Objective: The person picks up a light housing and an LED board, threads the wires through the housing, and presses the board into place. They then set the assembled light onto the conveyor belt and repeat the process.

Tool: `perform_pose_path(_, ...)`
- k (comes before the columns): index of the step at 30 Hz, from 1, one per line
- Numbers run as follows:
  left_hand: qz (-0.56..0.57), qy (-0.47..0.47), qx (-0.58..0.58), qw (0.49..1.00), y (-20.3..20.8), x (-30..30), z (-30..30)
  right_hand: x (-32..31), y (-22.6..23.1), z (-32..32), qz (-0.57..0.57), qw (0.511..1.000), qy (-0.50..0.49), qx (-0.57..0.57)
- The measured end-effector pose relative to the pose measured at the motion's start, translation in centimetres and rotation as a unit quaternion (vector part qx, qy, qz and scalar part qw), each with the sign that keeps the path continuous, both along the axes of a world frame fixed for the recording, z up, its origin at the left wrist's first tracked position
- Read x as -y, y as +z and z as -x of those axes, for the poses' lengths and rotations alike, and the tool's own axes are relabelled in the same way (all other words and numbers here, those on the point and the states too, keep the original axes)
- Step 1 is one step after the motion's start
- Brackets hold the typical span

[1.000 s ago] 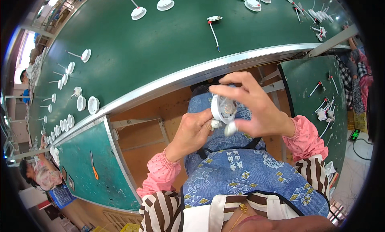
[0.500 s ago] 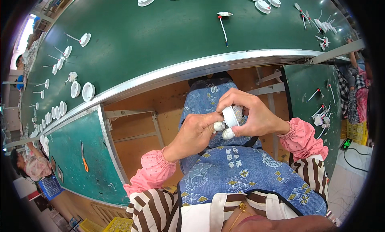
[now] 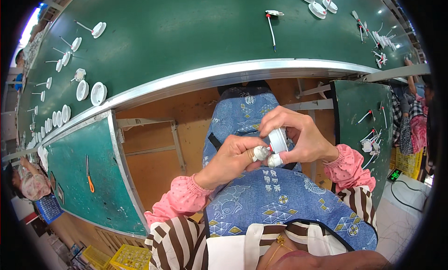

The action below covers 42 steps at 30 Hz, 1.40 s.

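Above my lap, my right hand point(image 3: 301, 138) is closed round the rim of a white round housing point(image 3: 278, 140), shaped like a small lamp cap and tilted on its edge. My left hand point(image 3: 235, 157) pinches at the side of that housing, where a small red fitting point(image 3: 269, 148) shows by the fingertips. Whatever else lies between the left fingers is hidden. White wrappings cover my left thumb tip point(image 3: 261, 152) and my right thumb tip point(image 3: 274, 160).
A green table point(image 3: 186, 41) with a metal edge stands ahead, bearing white round housings point(image 3: 98, 93) and a cabled part point(image 3: 271, 31). Orange-handled scissors point(image 3: 90, 182) lie on the left side board; cabled pieces point(image 3: 371, 144) lie on the right one. Other people work at both sides.
The housing has turned slightly in my hands, and a red fitting now shows beside my left fingertips. Both hands have shifted slightly right in the picture; the view has also moved a little.
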<state>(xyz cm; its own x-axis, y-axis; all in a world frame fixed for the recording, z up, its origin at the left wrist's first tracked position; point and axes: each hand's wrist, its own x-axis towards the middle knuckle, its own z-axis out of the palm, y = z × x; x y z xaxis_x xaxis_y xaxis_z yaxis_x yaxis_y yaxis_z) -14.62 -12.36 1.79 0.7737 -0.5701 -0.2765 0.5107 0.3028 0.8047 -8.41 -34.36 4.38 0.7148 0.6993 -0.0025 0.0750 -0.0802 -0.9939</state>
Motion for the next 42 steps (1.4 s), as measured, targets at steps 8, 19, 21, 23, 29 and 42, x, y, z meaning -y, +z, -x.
perform_pose_path(8, -0.036, 0.021, 0.044, 0.998, 0.1, 0.3, 0.4, 0.1, -0.9, 0.3, -0.007, 0.999, -0.003, -0.051)
perform_pose_path(19, -0.322, 0.117, 0.51, 0.789, -2.2, -0.9, -2.1, -0.7, -1.2, 0.6, 0.135, 0.977, -0.071, 0.15)
perform_pose_path(21, -0.354, 0.107, 0.431, 0.823, -0.6, -0.9, -1.4, -1.3, -0.8, 0.6, 0.155, 0.961, -0.091, 0.21)
perform_pose_path(23, -0.393, 0.1, 0.332, 0.852, 0.9, 0.0, -0.6, -2.1, -0.7, 0.7, 0.168, 0.932, -0.101, 0.304)
perform_pose_path(29, -0.062, 0.193, 0.121, 0.972, -1.8, 1.0, -0.3, -2.2, 1.1, 0.0, 0.175, 0.919, -0.072, 0.347)
perform_pose_path(42, -0.195, 0.295, 0.201, 0.914, -1.2, 3.2, -0.4, -3.0, -0.2, 1.0, 0.153, 0.881, -0.236, 0.38)
